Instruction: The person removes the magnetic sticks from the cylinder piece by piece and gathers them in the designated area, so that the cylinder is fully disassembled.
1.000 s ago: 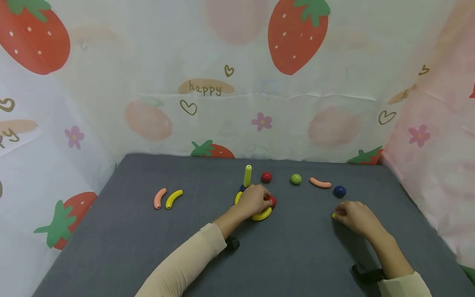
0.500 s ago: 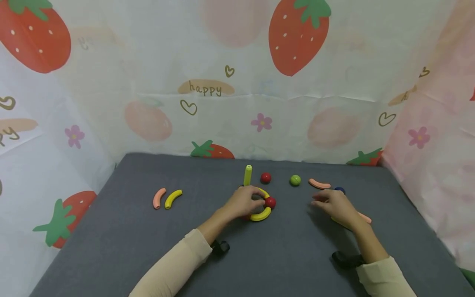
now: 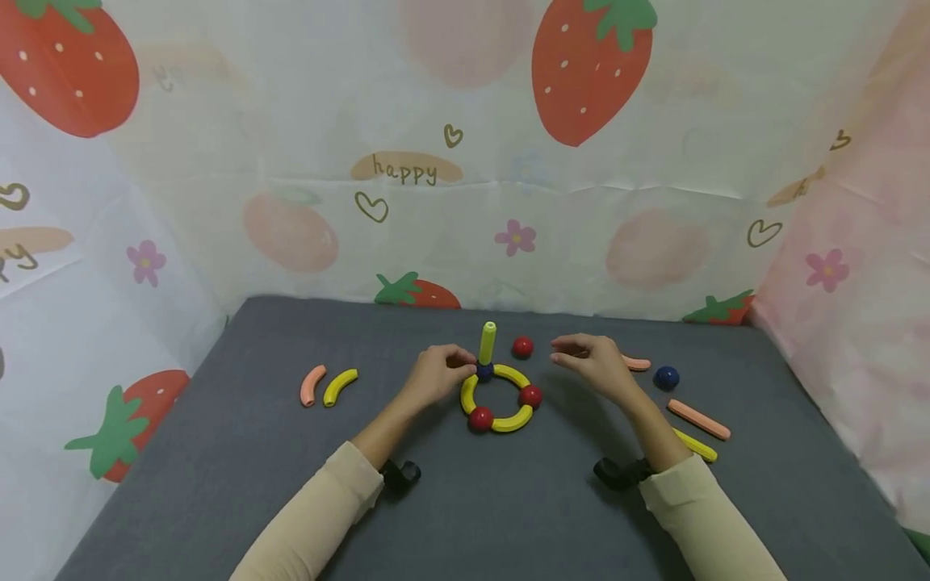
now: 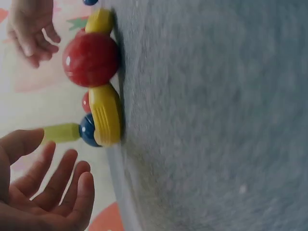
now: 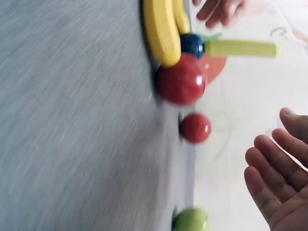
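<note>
Yellow curved rods (image 3: 513, 424), two red balls (image 3: 480, 419) and a blue ball (image 3: 484, 372) form a complete ring (image 3: 468, 395) mid-scene, one green rod (image 3: 488, 344) upright on the blue ball. We find the left hand (image 3: 437, 373) beside it and the right hand (image 3: 597, 365) farther right, fingers loosely parted, holding nothing. We judge assembly partial: straight rods (image 3: 699, 420) at right and curved pieces (image 3: 341, 387) at left remain unused.

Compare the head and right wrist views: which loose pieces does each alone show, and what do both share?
Head only: the straight pink rod, straight yellow rod, loose shiny dark-blue ball, curved loose yellow piece and curved loose pink pieces. Right wrist only: the shiny green ball. Both: the loose shiny red ball, plus the lime-green rod atop another dark-blue ball.
</note>
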A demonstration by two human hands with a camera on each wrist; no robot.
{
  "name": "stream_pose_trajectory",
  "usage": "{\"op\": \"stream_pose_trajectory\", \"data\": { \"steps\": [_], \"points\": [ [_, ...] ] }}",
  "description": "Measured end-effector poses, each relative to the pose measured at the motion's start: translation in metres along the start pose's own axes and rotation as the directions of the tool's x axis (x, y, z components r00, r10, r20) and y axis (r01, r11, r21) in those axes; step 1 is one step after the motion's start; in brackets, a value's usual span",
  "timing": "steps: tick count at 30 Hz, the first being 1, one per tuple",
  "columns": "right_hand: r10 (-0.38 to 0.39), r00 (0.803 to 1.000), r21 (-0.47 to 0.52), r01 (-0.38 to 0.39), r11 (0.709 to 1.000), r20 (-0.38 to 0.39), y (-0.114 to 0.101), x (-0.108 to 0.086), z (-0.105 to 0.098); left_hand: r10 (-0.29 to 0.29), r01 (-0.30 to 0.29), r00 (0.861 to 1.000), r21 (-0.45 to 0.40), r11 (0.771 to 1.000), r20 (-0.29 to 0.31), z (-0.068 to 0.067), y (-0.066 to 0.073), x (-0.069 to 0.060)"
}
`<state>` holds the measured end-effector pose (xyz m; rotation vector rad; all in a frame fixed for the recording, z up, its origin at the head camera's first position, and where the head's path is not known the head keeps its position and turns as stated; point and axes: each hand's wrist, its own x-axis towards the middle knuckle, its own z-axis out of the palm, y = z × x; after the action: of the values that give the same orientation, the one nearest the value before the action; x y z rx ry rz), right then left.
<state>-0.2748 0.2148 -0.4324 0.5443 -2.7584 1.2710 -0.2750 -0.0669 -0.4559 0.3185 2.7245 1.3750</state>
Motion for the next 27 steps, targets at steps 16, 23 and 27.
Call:
{"op": "stream_pose_trajectory", "data": {
  "steps": [16, 23, 27],
  "points": [
    [-0.009, 0.998, 0.162, -0.002, 0.987, 0.065, -0.032, 0.042, 0.041, -0.094, 0.097, 0.993, -0.037, 0.995, 0.076, 0.012, -0.003, 0.026],
    [-0.065, 0.994, 0.162, 0.050, 0.985, 0.089, -0.034, 0.051, 0.059, -0.033, 0.031, 0.994, 0.022, 0.999, 0.106, 0.016, 0.001, 0.030],
    [-0.061, 0.994, 0.178, 0.045, 0.983, 0.086, -0.035, 0.051, 0.065, -0.024, 0.018, 0.994, 0.056, 0.998, 0.106, 0.018, 0.002, 0.032]
  ]
}}
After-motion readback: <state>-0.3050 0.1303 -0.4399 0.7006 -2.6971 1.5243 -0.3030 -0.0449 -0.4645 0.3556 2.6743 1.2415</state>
